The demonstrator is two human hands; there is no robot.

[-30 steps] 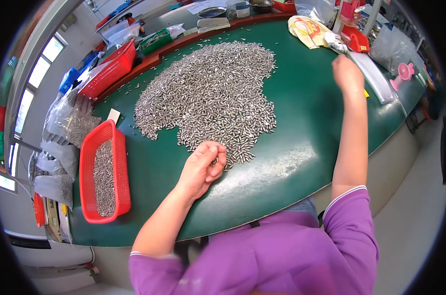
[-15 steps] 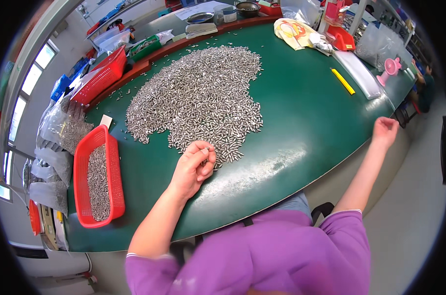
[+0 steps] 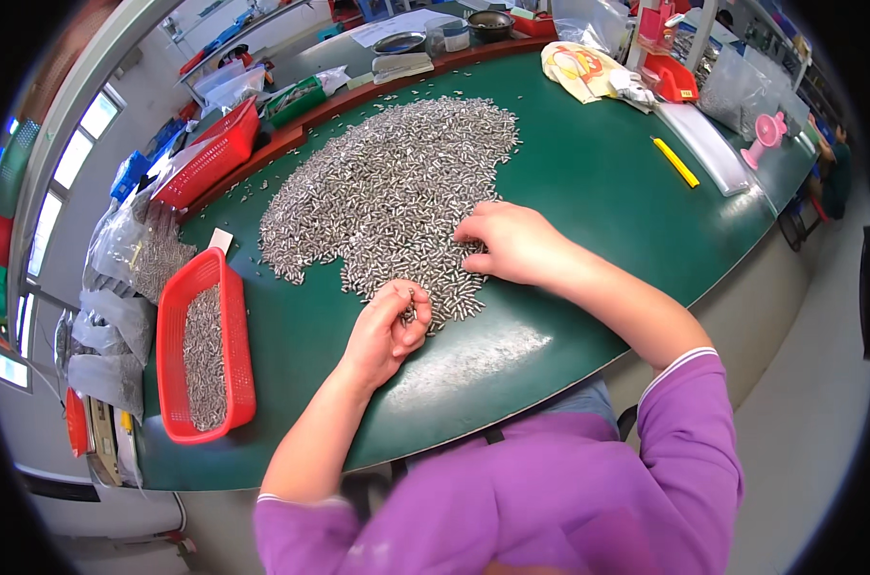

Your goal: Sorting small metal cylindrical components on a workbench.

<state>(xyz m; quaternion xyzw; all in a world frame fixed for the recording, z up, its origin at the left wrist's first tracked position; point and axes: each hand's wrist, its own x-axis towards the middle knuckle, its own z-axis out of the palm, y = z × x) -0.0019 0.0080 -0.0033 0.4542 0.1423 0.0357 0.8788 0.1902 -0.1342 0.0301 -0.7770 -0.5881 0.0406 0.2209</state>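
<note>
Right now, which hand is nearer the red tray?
Left. The left hand is at the pile's near edge, across bare green table from the red tray. The right hand rests on the pile, farther right.

Clear plastic bags (image 3: 128,254) left of table; white label (image 3: 220,240) by basket.

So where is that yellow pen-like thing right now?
In the head view the yellow marker lies on the green table at the person's far right, beside a long clear plastic strip and near a small pink fan.

A workshop: heaped metal pins (image 3: 387,192), red trays (image 3: 205,345), green workbench (image 3: 588,182).
</note>
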